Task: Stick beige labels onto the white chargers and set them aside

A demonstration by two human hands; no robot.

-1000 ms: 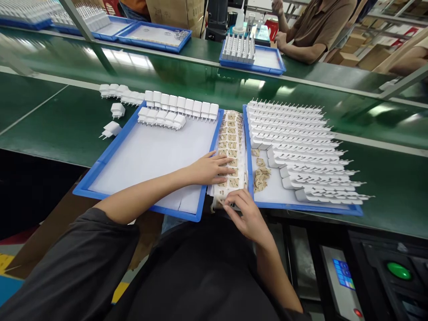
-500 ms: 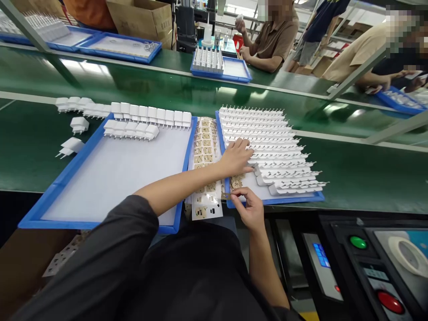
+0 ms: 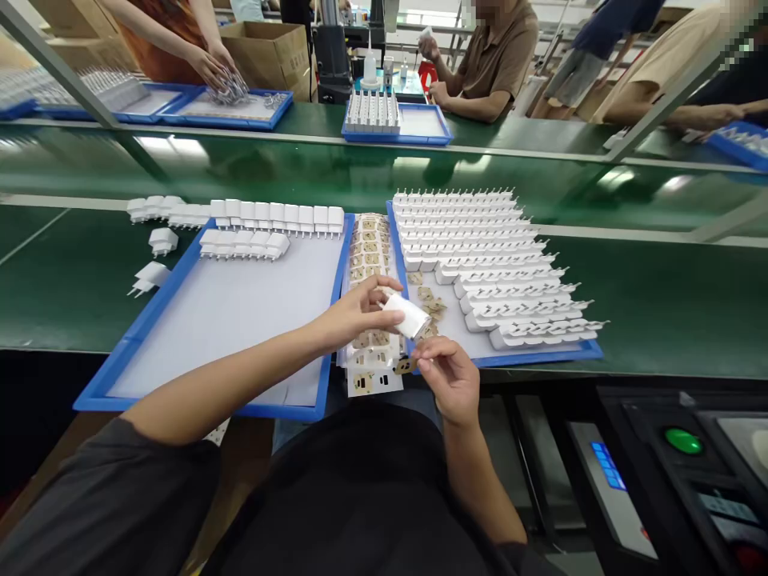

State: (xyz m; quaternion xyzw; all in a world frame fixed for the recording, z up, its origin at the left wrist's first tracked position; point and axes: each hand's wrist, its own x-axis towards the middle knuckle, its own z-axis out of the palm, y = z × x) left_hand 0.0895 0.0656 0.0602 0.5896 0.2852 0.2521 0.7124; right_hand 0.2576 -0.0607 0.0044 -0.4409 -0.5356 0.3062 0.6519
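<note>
My left hand (image 3: 364,312) grips a white plug charger (image 3: 406,317) between thumb and fingers, tilted above the sheets between the two trays. Just below it, my right hand (image 3: 450,376) pinches a small tan sticker (image 3: 405,366) with dark cut-outs. Under both hands lie the sticker sheets (image 3: 375,382), printed with rows of the same tan pieces. Several loose tan pieces (image 3: 433,304) lie in the right blue tray (image 3: 534,354), beside tight rows of white chargers (image 3: 480,232) with pins up. The left blue tray (image 3: 204,336) holds chargers (image 3: 276,216) along its far side.
Several loose chargers (image 3: 150,276) lie on the green bench left of the left tray. A machine panel with a green button (image 3: 682,440) stands at the lower right. Across the bench, co-workers handle parts near blue trays (image 3: 426,124) and a cardboard box (image 3: 270,56).
My left hand has come back from the charger rows with one charger, now near my right hand. My right hand still pinches the sticker. A co-worker's hands have appeared at the upper left.
</note>
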